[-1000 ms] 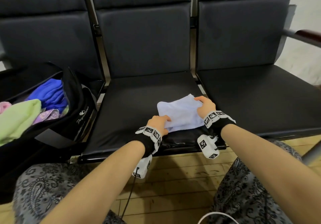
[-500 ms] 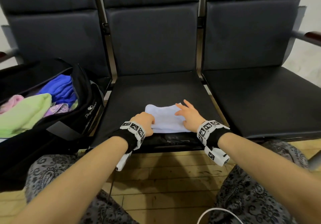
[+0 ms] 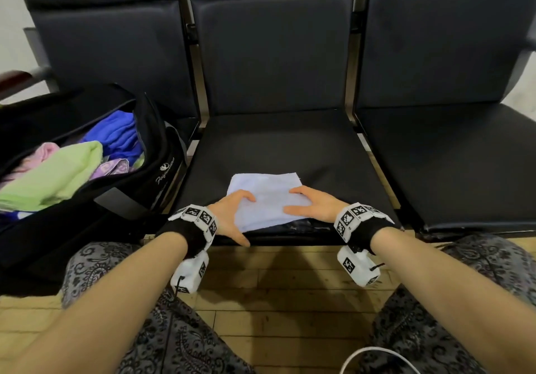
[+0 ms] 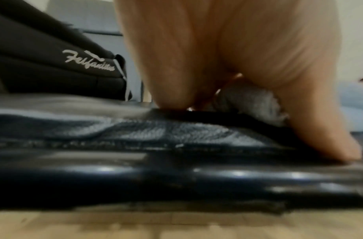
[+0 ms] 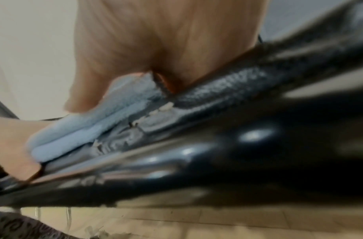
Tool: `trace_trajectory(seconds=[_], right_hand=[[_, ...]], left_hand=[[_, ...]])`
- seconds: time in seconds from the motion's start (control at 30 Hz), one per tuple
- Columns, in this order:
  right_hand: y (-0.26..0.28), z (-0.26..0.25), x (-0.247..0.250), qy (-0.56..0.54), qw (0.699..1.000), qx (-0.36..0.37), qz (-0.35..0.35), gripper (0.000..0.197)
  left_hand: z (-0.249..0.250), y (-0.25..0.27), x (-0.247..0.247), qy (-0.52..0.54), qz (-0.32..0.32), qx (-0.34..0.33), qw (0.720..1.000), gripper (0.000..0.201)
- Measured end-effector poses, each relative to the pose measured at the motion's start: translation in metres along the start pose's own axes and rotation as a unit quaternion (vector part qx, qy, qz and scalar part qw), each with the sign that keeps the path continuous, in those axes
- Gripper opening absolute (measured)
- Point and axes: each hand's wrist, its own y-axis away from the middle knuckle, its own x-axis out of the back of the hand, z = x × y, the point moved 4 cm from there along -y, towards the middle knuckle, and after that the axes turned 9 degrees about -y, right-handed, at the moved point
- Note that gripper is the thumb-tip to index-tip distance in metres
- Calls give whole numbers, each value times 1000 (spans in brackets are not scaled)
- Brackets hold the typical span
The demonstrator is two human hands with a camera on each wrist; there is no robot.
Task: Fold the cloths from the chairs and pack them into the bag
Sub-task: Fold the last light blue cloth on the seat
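Where the seat ends, folded cloth under both hands, flush

The black middle chair seat carries a folded pale-blue cloth — the open bag sits beside.
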Motion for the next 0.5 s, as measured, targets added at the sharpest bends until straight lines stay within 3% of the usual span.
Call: trace_trajectory(seconds=[0.17,0.23,0.37,0.5], right_hand=[[0,1,-1,-24,999,34,-31,84],[-1,3,0,-29,998,46,-35,79],[-4,3,4,-47,996,77,-1,65],[-6,5,8,-114,989,86,41,36]], left_hand=[[-10,-1,10,145,72,-33,986,47],[-16,-1,9,159,103,-15,982,39],[-28,-2,6,207,166,-4,964,46],[-30,-5,3,211,168,20,963,19]])
